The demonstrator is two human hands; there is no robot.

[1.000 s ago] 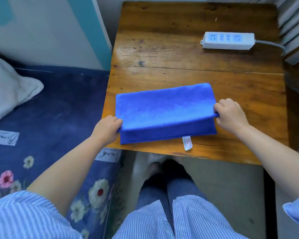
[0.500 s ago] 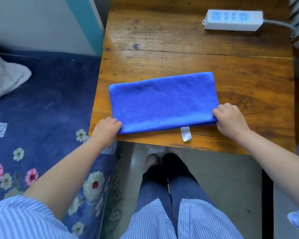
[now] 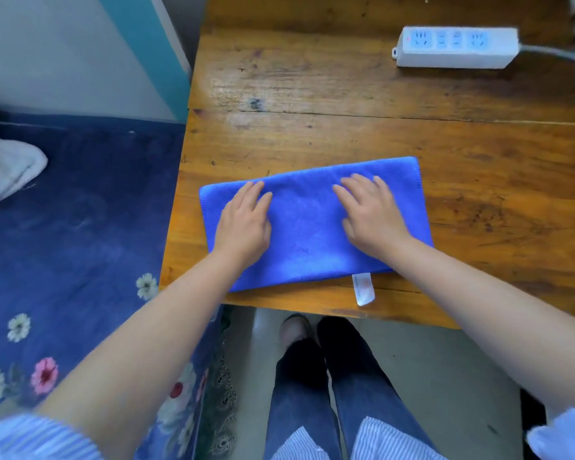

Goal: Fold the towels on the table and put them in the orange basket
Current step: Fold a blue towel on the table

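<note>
A blue towel [image 3: 307, 227], folded into a long rectangle, is laid flat near the desk's [image 3: 346, 127] 6 o'clock edge. A white tag [image 3: 363, 288] is seen sticking out from its near edge toward 5 o'clock. The left hand [image 3: 243, 224] is pressed palm-down on the towel's 9 o'clock half, fingers straight and held close together. The right hand [image 3: 370, 212] is pressed flat on the 3 o'clock half, fingers straight and slightly spread. Nothing is gripped by either hand. A white power strip [image 3: 455, 46] is placed at the desk's 1 o'clock corner, well apart from the towel. A bed [image 3: 63, 210] with a floral cover is seen at 9 o'clock, just beside the desk.
</note>
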